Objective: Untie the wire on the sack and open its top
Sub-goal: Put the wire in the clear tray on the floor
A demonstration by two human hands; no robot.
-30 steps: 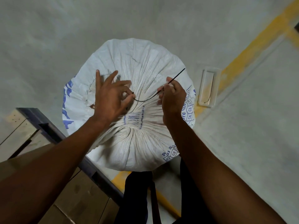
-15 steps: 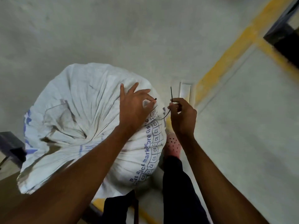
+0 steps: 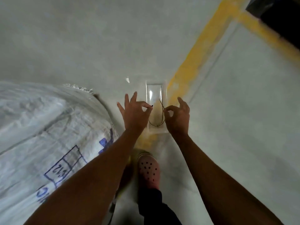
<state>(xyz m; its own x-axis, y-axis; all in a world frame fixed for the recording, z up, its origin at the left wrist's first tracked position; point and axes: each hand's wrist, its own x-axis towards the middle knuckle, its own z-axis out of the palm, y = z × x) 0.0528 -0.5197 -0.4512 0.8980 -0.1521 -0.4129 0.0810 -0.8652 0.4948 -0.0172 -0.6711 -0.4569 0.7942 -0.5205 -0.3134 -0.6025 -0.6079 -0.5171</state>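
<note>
Above a clear tray (image 3: 156,109) on the floor (image 3: 81,38), a thin black wire (image 3: 155,125) is pinched at its ends between thumb and forefinger of the left hand (image 3: 135,113) and right hand (image 3: 177,116), other fingers spread, clear of the white sack (image 3: 48,127) at the left.

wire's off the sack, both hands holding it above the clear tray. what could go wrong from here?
1. The wire is thin and springy, pinched only at its ends by the left hand and right hand; on release it may flick past the narrow tray onto the floor.
2. Another wire seems to lie in the tray already; the two could tangle.
3. The sack is unheld, its top out of view; it might slump.
</note>
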